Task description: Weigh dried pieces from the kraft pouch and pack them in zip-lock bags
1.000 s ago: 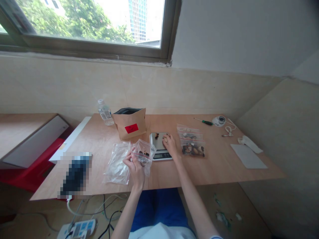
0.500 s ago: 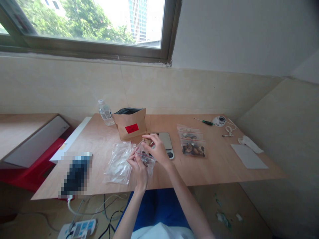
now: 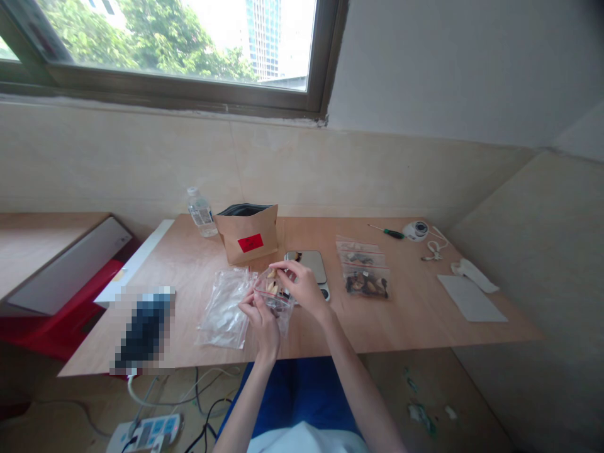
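My right hand (image 3: 304, 289) has left the scale (image 3: 306, 264) and joined my left hand (image 3: 258, 321) gripping a clear zip bag (image 3: 276, 305) of pieces (image 3: 271, 284) at the scale's eight o'clock.

Two bare forearms rise from the bottom of the view and converge at the centre. The left forearm (image 3: 243, 402) runs up and slightly right to a bent wrist, and the left hand (image 3: 258, 319) sits low with its fingers (image 3: 247, 303) curled inward. The right forearm (image 3: 358, 384) slants in from the lower right, and the right hand (image 3: 302, 289) arches above and just beside the left, palm down, its fingers (image 3: 290, 269) stretched left and pinching. The hands nearly meet, held close together in front of the body.
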Available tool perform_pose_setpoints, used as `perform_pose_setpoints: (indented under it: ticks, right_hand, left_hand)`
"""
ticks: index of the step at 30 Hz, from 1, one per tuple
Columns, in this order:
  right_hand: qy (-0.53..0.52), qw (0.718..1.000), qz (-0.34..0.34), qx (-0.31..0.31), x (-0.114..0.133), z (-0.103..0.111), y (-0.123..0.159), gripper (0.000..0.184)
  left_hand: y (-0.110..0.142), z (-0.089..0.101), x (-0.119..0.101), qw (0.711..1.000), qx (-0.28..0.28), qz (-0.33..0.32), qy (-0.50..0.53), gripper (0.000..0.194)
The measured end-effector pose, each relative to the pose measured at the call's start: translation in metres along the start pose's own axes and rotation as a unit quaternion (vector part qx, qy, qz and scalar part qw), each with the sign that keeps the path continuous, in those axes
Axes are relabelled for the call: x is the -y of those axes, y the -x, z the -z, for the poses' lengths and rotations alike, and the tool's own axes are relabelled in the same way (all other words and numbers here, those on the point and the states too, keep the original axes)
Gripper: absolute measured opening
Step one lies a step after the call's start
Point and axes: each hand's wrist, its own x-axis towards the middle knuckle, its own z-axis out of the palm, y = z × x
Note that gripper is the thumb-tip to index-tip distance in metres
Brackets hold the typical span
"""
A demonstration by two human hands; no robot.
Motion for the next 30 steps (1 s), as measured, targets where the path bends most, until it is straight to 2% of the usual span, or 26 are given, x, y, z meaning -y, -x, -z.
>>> perform_pose_setpoints:
  ticks: [2,4,7,9,12,16,19,22,26,28,30]
  right_hand:
    - [0.02,0.999,0.0,0.033,0.004,0.003,0.002,0.02]
    - [0.046,0.998,0.002,0.039,0.008,0.006,0.002,0.021]
    - [0.081,0.997,0.011,-0.018,0.003,0.01,-0.003,0.024]
    - [0.104,0.992,0.012,-0.065,-0.013,0.012,-0.01,0.025]
    - [0.169,0.98,-0.016,-0.104,-0.052,0.013,-0.022,0.028]
    - [0.246,0.965,-0.073,-0.048,-0.101,0.006,-0.032,0.034]
    - [0.253,0.963,-0.092,-0.025,-0.118,-0.001,-0.031,0.027]
    - [0.242,0.965,-0.096,-0.039,-0.122,-0.003,-0.028,0.021]
    - [0.21,0.97,-0.1,-0.066,-0.118,0.0,-0.026,0.025]
    - [0.191,0.973,-0.103,-0.081,-0.108,0.004,-0.027,0.025]
    - [0.127,0.982,-0.103,-0.096,-0.089,0.009,-0.027,0.023]
  left_hand:
    - [-0.001,0.0,0.0,1.0,-0.002,-0.003,0.004,0.027]
    - [-0.001,0.001,0.0,1.0,-0.007,-0.007,0.003,0.027]
    - [-0.002,0.002,0.0,1.0,-0.012,-0.015,0.008,0.026]
    - [-0.003,0.002,-0.001,1.0,-0.013,-0.021,0.017,0.025]
    - [-0.002,0.001,-0.005,0.999,-0.014,-0.026,0.033,0.024]
    - [0.0,0.0,-0.01,0.999,-0.007,-0.029,0.045,0.023]
    - [0.0,0.001,-0.01,0.999,-0.005,-0.029,0.041,0.024]
    - [0.0,0.001,-0.01,0.999,-0.002,-0.027,0.038,0.024]
    - [-0.001,0.001,-0.008,0.999,-0.007,-0.031,0.038,0.023]
    - [-0.001,0.001,-0.007,0.999,-0.007,-0.037,0.039,0.023]
    - [-0.001,0.001,-0.005,0.999,-0.004,-0.034,0.036,0.024]
